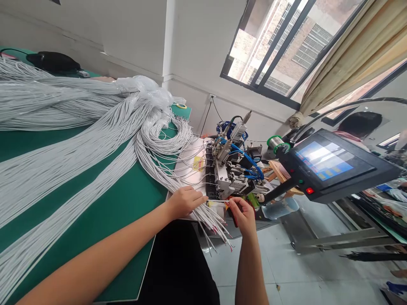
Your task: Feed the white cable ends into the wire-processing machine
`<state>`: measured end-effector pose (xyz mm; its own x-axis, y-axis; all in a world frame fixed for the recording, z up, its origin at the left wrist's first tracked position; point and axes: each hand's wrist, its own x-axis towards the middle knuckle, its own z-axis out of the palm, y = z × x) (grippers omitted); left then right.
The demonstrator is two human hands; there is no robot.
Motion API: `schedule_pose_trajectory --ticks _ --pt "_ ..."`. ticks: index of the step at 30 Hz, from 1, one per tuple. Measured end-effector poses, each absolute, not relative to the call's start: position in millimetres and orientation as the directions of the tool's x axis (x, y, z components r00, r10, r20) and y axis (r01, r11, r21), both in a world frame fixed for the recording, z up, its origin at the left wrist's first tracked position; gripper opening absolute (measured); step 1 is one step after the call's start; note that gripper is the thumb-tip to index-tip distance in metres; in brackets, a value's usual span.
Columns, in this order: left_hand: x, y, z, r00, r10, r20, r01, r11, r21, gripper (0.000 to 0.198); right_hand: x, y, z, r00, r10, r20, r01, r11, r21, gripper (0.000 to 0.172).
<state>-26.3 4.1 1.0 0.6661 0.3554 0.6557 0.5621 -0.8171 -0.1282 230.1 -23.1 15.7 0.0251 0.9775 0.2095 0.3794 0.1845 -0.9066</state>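
My left hand (184,202) rests closed on a bundle of thin white cables (210,218) at the edge of the green table (104,212), fingers pinching one cable. My right hand (242,214) is closed in a pinch on the end of that white cable (218,201), close to the front of a small soldering machine (232,169) with blue air tubes. Something red shows under the right palm; I cannot make out what it is. The cable ends with stripped coloured tips hang off the table edge below my hands.
Long white cable bundles (63,140) cover the green table. A touch-screen control panel (330,163) sits right of the machine, with a solder spool (276,143) behind it. Another person (359,125) sits beyond the panel. A window and curtain are above.
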Motion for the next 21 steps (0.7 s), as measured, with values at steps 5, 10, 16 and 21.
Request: schedule_pose_trajectory --ticks 5,10,16,21 --pt "-22.8 7.1 0.0 0.655 0.325 0.682 0.542 -0.831 -0.125 0.025 217.5 -8.9 9.2 0.097 0.955 0.280 0.254 0.249 -0.935 0.029" --pt "-21.4 10.9 -2.6 0.654 0.382 0.653 0.571 -0.815 -0.096 0.027 207.0 3.7 1.5 0.129 0.966 0.222 -0.029 0.228 -0.973 0.031" --pt "-20.4 10.7 -3.6 0.662 0.418 0.622 0.592 -0.801 -0.091 0.032 210.2 9.1 -5.0 0.116 0.984 0.135 -0.012 0.137 -0.990 0.029" --pt "-19.4 9.4 -3.2 0.639 0.488 0.595 0.650 -0.756 -0.078 0.040 220.1 11.3 -6.7 0.069 0.979 0.190 0.412 0.145 -0.899 0.029"
